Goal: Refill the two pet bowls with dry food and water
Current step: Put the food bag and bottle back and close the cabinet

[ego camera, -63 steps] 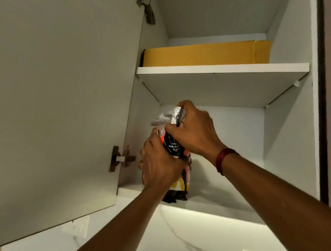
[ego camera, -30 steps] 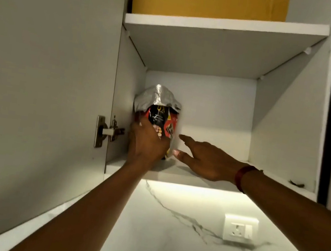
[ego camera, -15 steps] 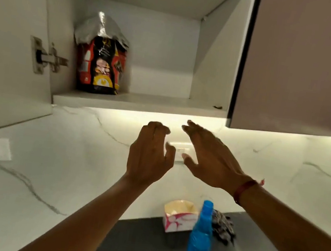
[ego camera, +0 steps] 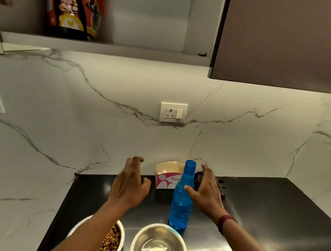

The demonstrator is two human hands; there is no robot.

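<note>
food bowl (ego camera: 123, 240) and steel bowl (ego camera: 142, 242) stand side by side on the black counter (ego camera: 274, 227), at the near edge of the view. the food bowl holds brown dry food (ego camera: 109, 246), and the left forearm crosses over it. the steel bowl is shiny inside; if water is in it i cannot tell. blue bottle (ego camera: 181, 200) stands upright just behind the steel bowl. left hand (ego camera: 129, 186) hovers over the counter, fingers loosely curved, grasping nothing. right hand (ego camera: 207, 194) is spread just beside the bottle, also grasping nothing; whether the thumb touches it is not clear. food bag (ego camera: 76, 0) stands on the cabinet shelf (ego camera: 107, 49) above.
</note>
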